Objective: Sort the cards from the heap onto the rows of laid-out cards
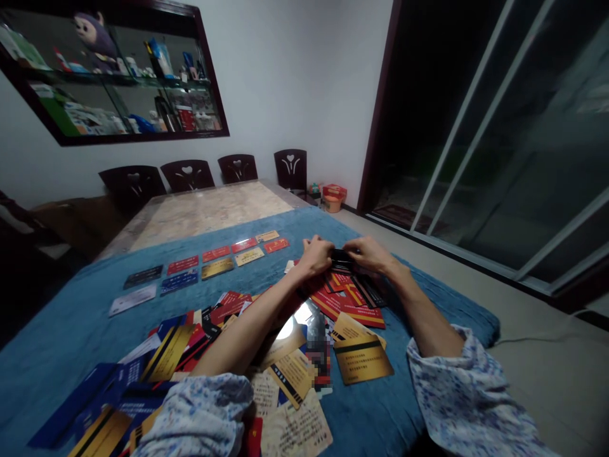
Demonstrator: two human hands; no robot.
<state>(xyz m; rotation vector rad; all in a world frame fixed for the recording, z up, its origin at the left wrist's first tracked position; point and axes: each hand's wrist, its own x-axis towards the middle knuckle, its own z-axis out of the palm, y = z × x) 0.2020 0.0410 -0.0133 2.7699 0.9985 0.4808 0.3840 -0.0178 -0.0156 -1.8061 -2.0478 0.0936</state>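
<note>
Head view: your left hand point(316, 255) and right hand point(370, 252) are both gripping a small dark card stack point(341, 257), held just above the loose cards point(352, 309) on the blue-covered table point(71, 317).

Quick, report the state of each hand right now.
Left hand: closed, gripping one end of the dark cards.
Right hand: closed, gripping the other end of the same dark cards.

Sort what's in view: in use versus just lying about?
In use: left hand, right hand, dark cards both hold, loose card pile, laid-out card rows, blue cloth.
Lying about: chairs, wall cabinet, red box on floor.
</note>
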